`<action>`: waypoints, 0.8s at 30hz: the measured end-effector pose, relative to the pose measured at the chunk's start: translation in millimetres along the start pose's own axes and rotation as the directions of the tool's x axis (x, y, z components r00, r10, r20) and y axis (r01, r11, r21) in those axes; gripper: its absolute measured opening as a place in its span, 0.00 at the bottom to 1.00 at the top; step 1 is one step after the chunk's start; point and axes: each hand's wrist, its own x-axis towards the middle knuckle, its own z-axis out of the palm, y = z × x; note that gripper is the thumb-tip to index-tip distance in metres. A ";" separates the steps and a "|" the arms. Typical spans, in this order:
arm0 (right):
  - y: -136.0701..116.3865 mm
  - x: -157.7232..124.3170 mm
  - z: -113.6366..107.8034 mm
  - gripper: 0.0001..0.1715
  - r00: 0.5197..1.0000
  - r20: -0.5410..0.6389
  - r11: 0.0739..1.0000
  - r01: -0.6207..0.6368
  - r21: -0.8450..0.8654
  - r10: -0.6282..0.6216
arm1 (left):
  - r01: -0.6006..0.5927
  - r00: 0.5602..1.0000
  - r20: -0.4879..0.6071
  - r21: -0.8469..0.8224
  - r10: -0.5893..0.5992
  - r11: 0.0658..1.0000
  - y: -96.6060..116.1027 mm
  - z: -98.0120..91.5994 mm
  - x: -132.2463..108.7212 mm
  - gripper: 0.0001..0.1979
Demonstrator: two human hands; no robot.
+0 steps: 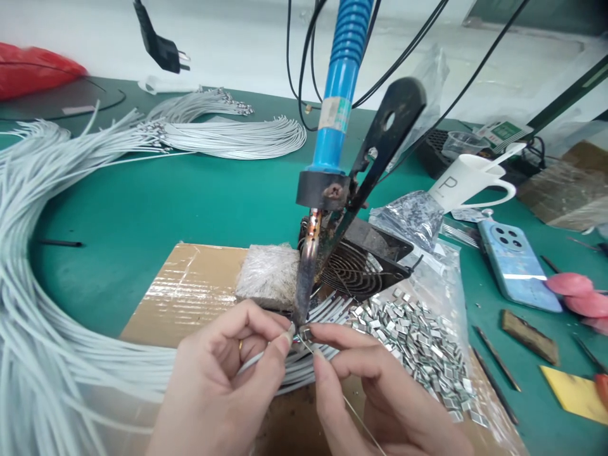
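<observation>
A blue-handled soldering iron [336,95] hangs tip-down in a black stand arm [389,130]. Just below its tip, my left hand [237,373] pinches the end of a light grey cable [249,362]. My right hand [370,386] holds a thin wire [354,411] between thumb and fingers, with a small metal piece [306,334] at its fingertips, close to the iron's tip. The fingertips of both hands nearly meet there. More grey cables [118,364] run behind and under my hands. Small metal connectors [413,342] lie heaped to the right.
Cardboard [190,285] lies under the work, with a wrapped block [268,272] and a black fan [356,263] behind. To the right are a white mug [463,183], a blue phone [517,266] and a yellow note [572,392]. A black plug [161,50] hangs upper left.
</observation>
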 end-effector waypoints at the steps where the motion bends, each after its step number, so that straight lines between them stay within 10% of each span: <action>1: 0.0 0.1 0.2 0.13 1.000 -0.004 1.000 -0.001 0.008 0.001 | -0.001 1.000 -0.005 -0.001 0.001 1.000 0.0 0.5 0.0 0.06; 24: 1.1 -1.9 -1.7 0.12 0.999 0.002 0.999 -0.042 0.012 0.042 | -0.010 1.000 -0.004 0.027 0.011 1.000 1.9 -1.4 0.4 0.06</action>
